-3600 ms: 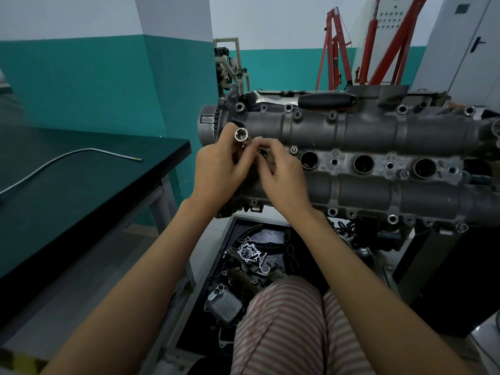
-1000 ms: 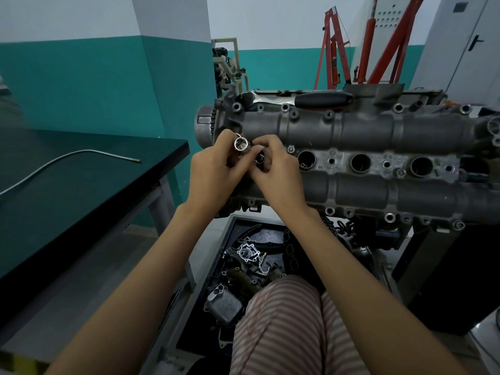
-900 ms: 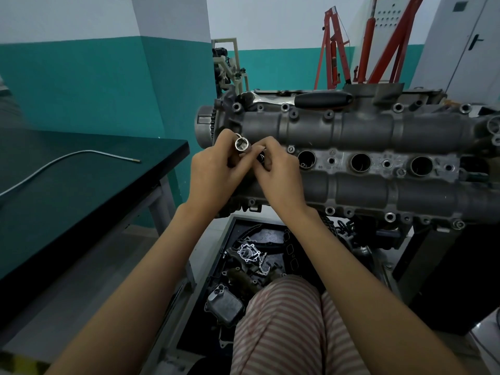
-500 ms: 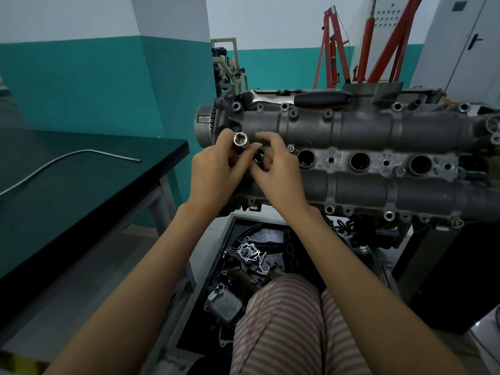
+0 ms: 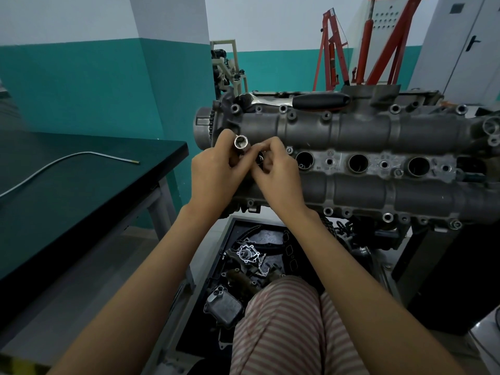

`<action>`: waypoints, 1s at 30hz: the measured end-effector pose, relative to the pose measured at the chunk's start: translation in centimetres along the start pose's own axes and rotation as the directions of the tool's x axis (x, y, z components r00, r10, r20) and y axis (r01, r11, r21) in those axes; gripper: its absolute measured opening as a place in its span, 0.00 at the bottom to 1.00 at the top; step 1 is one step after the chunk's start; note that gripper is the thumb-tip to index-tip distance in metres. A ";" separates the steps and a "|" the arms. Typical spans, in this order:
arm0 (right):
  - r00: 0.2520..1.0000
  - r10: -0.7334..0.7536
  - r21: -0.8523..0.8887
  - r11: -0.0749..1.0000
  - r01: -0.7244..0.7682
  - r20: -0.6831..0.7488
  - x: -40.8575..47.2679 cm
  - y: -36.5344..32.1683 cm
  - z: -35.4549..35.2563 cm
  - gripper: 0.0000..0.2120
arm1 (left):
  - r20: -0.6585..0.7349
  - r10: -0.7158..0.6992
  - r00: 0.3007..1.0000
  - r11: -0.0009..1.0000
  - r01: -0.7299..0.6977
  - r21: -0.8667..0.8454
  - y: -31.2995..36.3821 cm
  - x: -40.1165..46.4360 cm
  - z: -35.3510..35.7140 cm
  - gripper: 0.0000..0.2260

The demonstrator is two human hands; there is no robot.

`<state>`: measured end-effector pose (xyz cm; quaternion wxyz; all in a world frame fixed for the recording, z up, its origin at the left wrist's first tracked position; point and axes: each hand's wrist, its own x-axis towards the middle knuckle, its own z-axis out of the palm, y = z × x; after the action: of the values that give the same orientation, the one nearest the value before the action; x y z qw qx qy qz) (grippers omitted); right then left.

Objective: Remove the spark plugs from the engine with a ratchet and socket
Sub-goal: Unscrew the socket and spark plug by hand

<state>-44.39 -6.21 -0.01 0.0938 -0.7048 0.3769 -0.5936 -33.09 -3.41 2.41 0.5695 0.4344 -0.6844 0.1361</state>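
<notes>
Over the left end of the engine point(image 5: 351, 136), at the first plug well, both hands are held close together. A bright steel socket point(image 5: 241, 143) is gripped in the curled fingers of the left hand point(image 5: 213, 174), its open hex mouth turned up toward the camera and its long axis tilted, not yet lined up with the well. The right hand point(image 5: 278, 177) is pinched at the socket's lower end; what it pinches is hidden by the fingers. The well is judged to lie directly beneath and just right of the socket, so the right hand is nearer to it. Three further wells are seen open along the rough cast-metal cover, round and dark inside. A ratchet point(image 5: 297, 101), polished with a black handle, is laid along the engine's far edge, well apart from both hands
</notes>
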 end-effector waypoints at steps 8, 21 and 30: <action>0.997 -0.073 -0.010 0.997 0.073 -0.032 -0.1 -0.3 -0.2 0.07 | 0.024 0.033 0.999 0.999 -0.033 0.000 -0.3 -0.1 -0.1 0.13; 0.994 -0.108 -0.029 0.994 0.107 -0.026 -0.1 -0.4 -0.2 0.08 | 0.028 0.084 0.996 0.996 -0.084 -0.017 -0.5 -0.4 -0.4 0.11; 0.999 -0.036 -0.012 0.999 0.036 -0.008 -0.2 -0.4 -0.2 0.06 | -0.022 0.030 0.999 0.998 -0.031 -0.046 -0.5 -0.3 0.0 0.16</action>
<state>-44.39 -5.78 0.08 0.0774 -0.7096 0.3682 -0.5957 -32.75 -3.60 1.94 0.5844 0.4094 -0.6878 0.1334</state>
